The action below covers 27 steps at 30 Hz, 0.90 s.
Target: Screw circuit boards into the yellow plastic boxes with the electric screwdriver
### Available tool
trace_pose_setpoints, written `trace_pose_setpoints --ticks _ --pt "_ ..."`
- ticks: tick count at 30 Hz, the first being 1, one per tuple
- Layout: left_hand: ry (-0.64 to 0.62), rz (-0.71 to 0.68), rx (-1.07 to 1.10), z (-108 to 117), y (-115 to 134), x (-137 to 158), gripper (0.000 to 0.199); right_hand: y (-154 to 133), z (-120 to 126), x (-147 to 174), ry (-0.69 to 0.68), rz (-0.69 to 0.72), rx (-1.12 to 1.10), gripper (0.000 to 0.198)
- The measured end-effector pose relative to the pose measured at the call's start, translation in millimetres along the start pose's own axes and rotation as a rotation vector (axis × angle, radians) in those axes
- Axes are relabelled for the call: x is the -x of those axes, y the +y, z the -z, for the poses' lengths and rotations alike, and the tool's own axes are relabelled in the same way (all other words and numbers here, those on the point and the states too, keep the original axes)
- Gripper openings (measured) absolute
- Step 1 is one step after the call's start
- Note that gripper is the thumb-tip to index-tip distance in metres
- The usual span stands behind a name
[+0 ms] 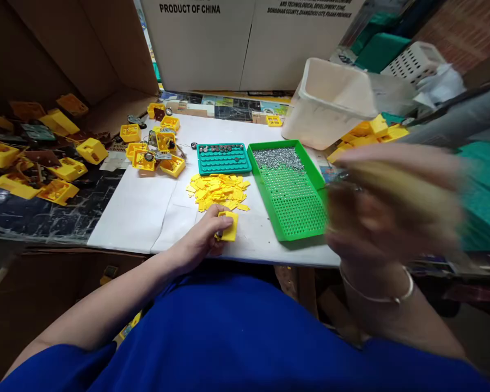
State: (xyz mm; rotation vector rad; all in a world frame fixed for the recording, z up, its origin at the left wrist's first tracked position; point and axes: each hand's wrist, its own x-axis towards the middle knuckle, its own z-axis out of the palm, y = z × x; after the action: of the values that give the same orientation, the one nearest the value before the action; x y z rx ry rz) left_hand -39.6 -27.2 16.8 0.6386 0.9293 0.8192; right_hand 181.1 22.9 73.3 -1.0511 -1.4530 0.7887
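Note:
My left hand [206, 234] is closed on a small yellow plastic case [231, 231] at the table's front edge, thumb on top. A small dark part shows under the case. Just beyond lies a pile of flat yellow plastic pieces [218, 191]. At the right, my raised right hand [387, 207] is badly smeared by motion. Its fingers look curled round a yellow-brown thing with a dark end, too blurred to name. A green perforated tray [296, 204], left of that hand, holds many tiny silver metal parts [280, 158] at its far end.
A teal tray [222, 163] holds small round silver parts. Yellow housings with wires [165, 141] stand at the table's left; more housings [67, 169] lie beside an open carton. A whitish plastic bin [330, 103] stands behind the green tray, with yellow parts [369, 133] beside it.

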Motion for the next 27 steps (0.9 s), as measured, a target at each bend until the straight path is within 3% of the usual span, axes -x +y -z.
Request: trace_pose_setpoints --ticks 2,4,8,13,19,22,25,27 --pt "-0.045 -0.015 0.004 4.6 0.0 0.3 0.032 8.9 -25.7 -25.0 -0.286 0.239 0.292 0.022" --pt "-0.071 -0.029 0.056 8.2 -0.2 1.1 0.034 25.2 -57.6 -58.5 -0.544 0.306 0.512 0.022" --pt "-0.04 -0.067 0.193 16.8 -1.2 7.9 0.031 59.1 -113.9 -109.6 -0.73 0.302 0.842 0.03" --pt "-0.003 -0.084 0.225 28.9 -3.5 18.5 0.027 75.1 -145.8 -120.8 -0.764 0.341 1.102 0.027" --pt "0.009 -0.099 0.243 29.5 -3.3 22.7 0.028 80.6 -157.6 -118.0 -0.765 0.326 1.109 0.028" --pt "0.031 -0.152 0.245 26.9 -4.4 23.3 0.039 79.5 -156.2 -114.8 -0.743 0.32 1.098 0.03" --pt "0.079 -0.219 0.239 24.2 -7.5 22.2 0.052 70.4 -145.3 -101.9 -0.652 0.271 0.967 0.027" --pt "0.122 -0.251 0.23 21.7 -10.0 20.2 0.056 59.8 -133.8 -83.3 -0.592 0.188 0.684 0.015"
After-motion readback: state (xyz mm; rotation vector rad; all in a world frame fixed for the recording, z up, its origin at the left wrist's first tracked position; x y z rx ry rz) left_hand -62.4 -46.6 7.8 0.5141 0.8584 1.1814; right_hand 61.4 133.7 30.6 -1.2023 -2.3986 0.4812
